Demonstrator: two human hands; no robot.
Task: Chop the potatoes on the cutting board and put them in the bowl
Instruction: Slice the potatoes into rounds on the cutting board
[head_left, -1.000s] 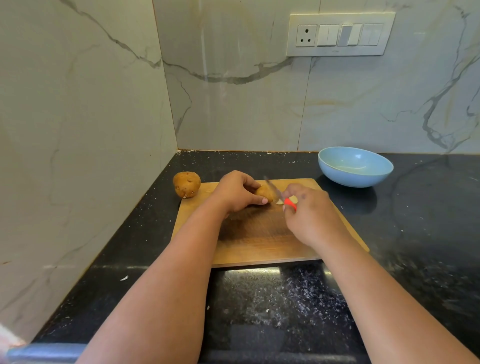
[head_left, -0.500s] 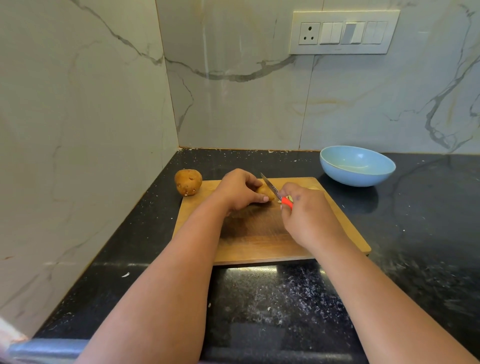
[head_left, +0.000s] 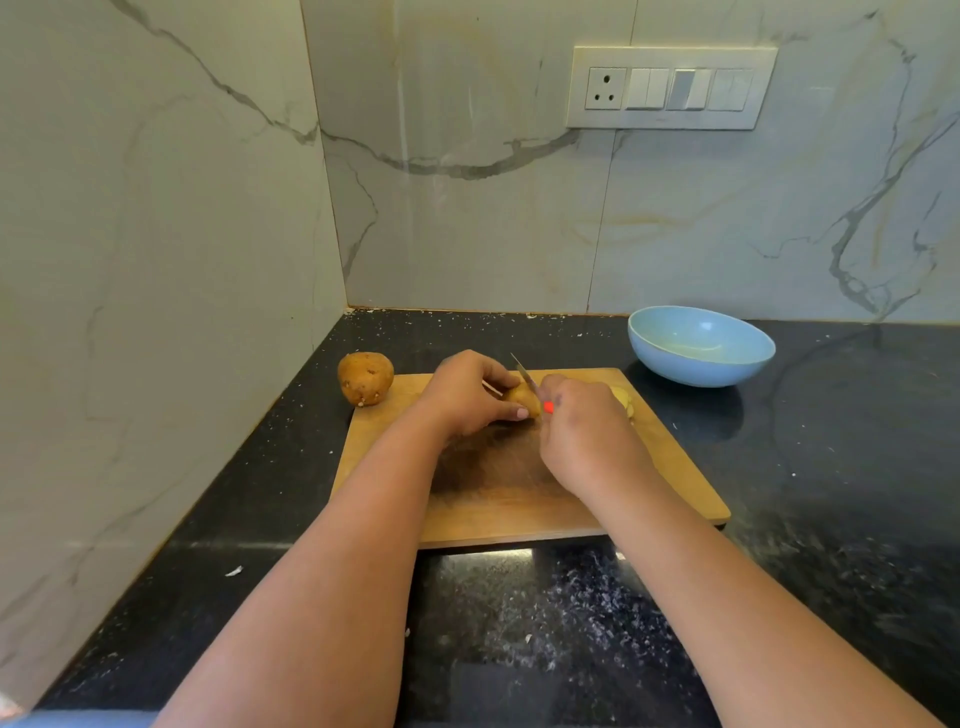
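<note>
Marble walls meet in a corner behind a black speckled desk (head_left: 831, 467), and a wooden cutting board (head_left: 498, 504) lies near the desk's back left corner. On the board's far half the left hand (head_left: 462, 397) curls round a partly cut potato (head_left: 521, 399), thumb along its near side, pinning it to the wood. The right hand (head_left: 587, 436) is wrapped round the orange handle of a small knife (head_left: 525, 375), whose blade slants up and away over the potato; the edge seems to sit at the cut face, though the fingers (head_left: 551, 389) hide the contact. A pale cut piece (head_left: 623, 402) peeks out behind the right hand near the board's right edge.

A second, whole potato (head_left: 365, 378) rests on the desk at the board's far left corner, touching or just off it.

Potato is firm and dense but rounded, so it will likely roll under the blade unless held low on its flanks, well clear of the cut line; fresh faces will be wet and slick.

Beyond the board's far right corner stands the blue bowl (head_left: 696, 371), apparently holding nothing yet.
</note>
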